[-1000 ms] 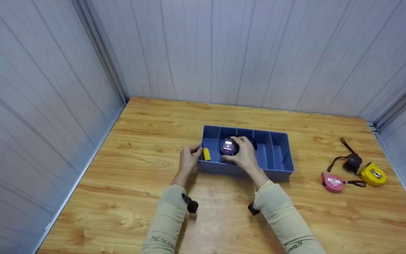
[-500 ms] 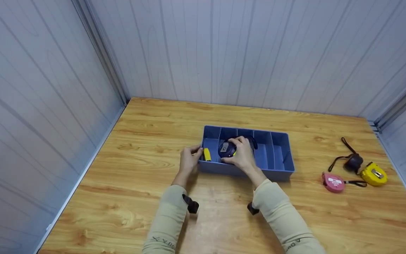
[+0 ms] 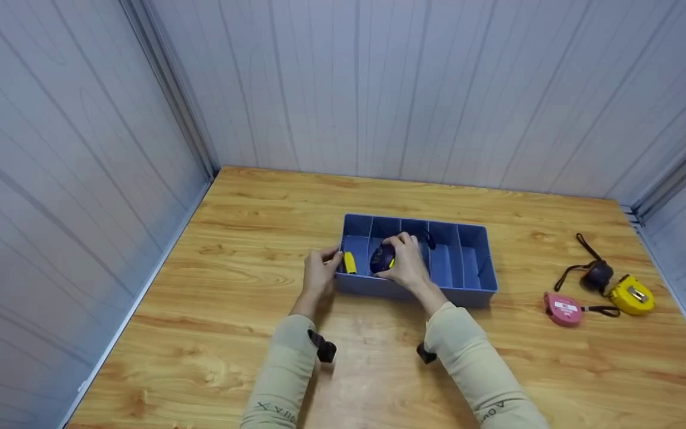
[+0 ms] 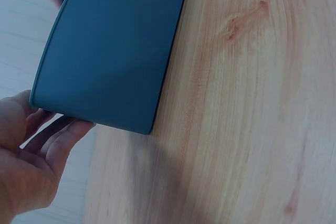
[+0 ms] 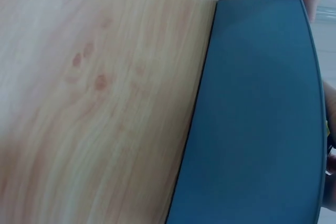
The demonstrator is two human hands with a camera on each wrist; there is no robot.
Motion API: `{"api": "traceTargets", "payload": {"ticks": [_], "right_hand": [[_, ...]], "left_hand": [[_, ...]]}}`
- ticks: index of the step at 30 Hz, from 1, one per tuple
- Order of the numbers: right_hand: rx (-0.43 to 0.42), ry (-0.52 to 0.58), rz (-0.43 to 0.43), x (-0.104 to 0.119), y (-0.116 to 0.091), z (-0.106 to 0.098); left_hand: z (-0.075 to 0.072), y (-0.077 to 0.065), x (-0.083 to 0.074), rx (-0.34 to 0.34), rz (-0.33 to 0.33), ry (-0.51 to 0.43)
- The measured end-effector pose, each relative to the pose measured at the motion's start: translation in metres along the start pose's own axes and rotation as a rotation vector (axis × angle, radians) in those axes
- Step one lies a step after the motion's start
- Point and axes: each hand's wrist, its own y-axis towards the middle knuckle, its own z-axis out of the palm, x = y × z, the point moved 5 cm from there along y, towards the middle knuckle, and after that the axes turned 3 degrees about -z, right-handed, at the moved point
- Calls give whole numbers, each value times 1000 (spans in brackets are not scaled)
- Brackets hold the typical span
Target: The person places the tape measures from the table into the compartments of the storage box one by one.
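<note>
Dark tape measure (image 3: 380, 258) is held by right fingers (image 3: 401, 240), left fingers (image 3: 333, 261) gripping the blue box's (image 3: 462, 297) end.

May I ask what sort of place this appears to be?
It looks like a small indoor booth, perhaps a work station: pale panelled walls on three sides of a wood-grain table, which bears a divided blue tray.

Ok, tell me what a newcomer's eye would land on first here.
Probably the blue box around mid-table, with a dark tape measure held in the right grip at its second compartment from the left. Next, the bright yellow tape measure and pink tape measure, lying toward the table's right side.
</note>
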Motion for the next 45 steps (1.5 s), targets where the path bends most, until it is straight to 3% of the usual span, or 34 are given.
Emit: {"api": "traceTargets", "payload": {"ticks": [11, 25, 30, 45], "right_hand": [[13, 113, 28, -2, -3, -1], [-52, 222, -17, -1, -8, -22], [-86, 214, -69, -2, -9, -34], [-100, 175, -75, -8, -22, -63]], "left_hand": [[1, -1, 1, 14, -28, -8], [0, 0, 2, 0, -47, 11], [1, 0, 2, 1, -50, 6], [0, 0, 0, -12, -16, 16]]}}
